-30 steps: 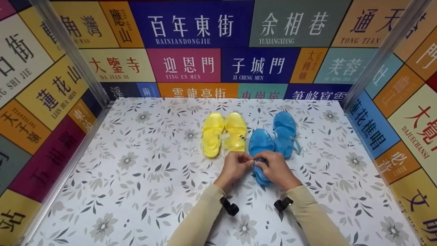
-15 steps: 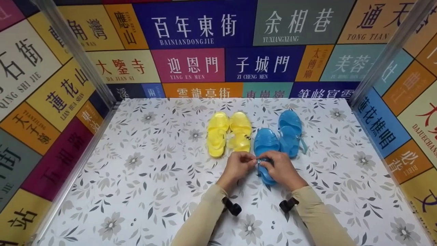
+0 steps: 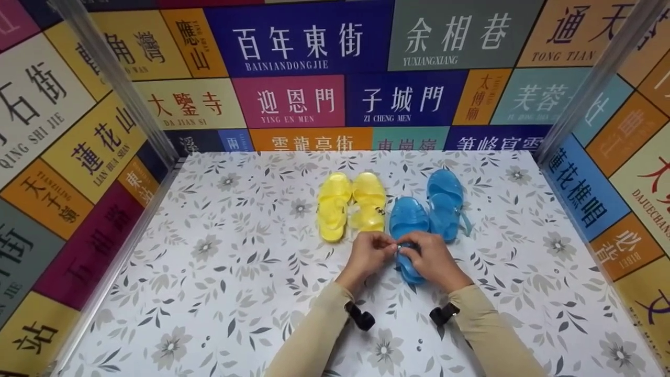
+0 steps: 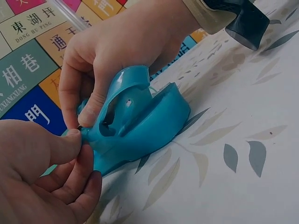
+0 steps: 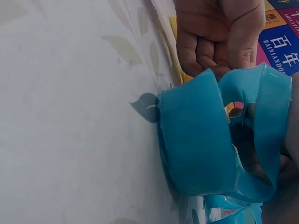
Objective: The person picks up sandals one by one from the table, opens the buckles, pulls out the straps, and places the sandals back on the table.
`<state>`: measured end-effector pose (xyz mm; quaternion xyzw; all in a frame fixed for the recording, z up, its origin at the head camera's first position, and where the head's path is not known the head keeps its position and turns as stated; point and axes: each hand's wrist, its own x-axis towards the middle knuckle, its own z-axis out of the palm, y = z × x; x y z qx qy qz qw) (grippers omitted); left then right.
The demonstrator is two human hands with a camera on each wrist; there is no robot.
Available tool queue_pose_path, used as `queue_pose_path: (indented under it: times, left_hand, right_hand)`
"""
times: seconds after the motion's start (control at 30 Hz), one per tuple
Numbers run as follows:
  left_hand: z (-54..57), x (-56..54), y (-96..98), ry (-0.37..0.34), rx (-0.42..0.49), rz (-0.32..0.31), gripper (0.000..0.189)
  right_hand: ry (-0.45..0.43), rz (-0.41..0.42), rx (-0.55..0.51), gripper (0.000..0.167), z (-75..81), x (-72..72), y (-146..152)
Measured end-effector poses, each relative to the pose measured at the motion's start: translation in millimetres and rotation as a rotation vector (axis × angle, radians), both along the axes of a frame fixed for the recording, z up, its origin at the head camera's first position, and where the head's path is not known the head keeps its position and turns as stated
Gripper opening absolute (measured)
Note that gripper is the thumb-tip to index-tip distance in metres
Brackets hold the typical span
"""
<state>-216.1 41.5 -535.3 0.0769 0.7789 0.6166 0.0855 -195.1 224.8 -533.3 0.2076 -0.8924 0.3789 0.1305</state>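
Head view, left to right: a wall of colored sign panels (image 3: 63,220) with Chinese and Latin lettering fills the left edge and continues across the top and down the right edge. Below it spreads a white table cover (image 3: 251,293) printed with gray leaves and flowers. Slightly right of center, two yellow sandals lie side by side, toes toward the top: the left yellow sandal (image 3: 333,201) and the right yellow sandal (image 3: 368,188).

Just below them, the left hand (image 3: 368,256) comes in from a tan sleeve (image 3: 309,335), a black wrist device (image 3: 361,317) at its cuff. Its thumb and fingers pinch at the side of the lower blue sandal (image 3: 408,217), which lies right of center, toe toward the top. The right hand (image 3: 432,256), from the lower right, grips the same sandal's strap area, the two hands' fingertips meeting or nearly so. A small shiny spot shows between them. Farther right and higher lies the upper blue sandal (image 3: 444,191), a loose strap (image 3: 466,223) at its right side.

In the left wrist view, the left hand is at lower left, the sandal at center and the right hand above; fingertips hide exactly what is pinched. The right wrist view shows the sandal's heel, right of center.
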Motion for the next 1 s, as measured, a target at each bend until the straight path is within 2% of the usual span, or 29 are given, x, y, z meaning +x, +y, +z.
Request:
queue_pose_path:
  times: [0.43, 0.77, 1.0]
  left_hand:
    - [-6.2, 2.2, -4.5, 0.007, -0.035, -0.009, 0.004]
    - [-2.4, -0.1, -4.4, -0.037, -0.061, 0.000, 0.004]
    - [-0.2, -0.7, -2.3, -0.031, -0.051, 0.016, 0.005]
  right_hand:
    - [-0.027, -0.002, -0.009, 0.014, -2.2, 1.9, 0.7]
    - [-0.020, -0.011, -0.017, 0.016, 0.6, 0.8, 0.6]
    - [-0.019, -0.011, -0.004, 0.016, 0.3, 1.3, 0.2]
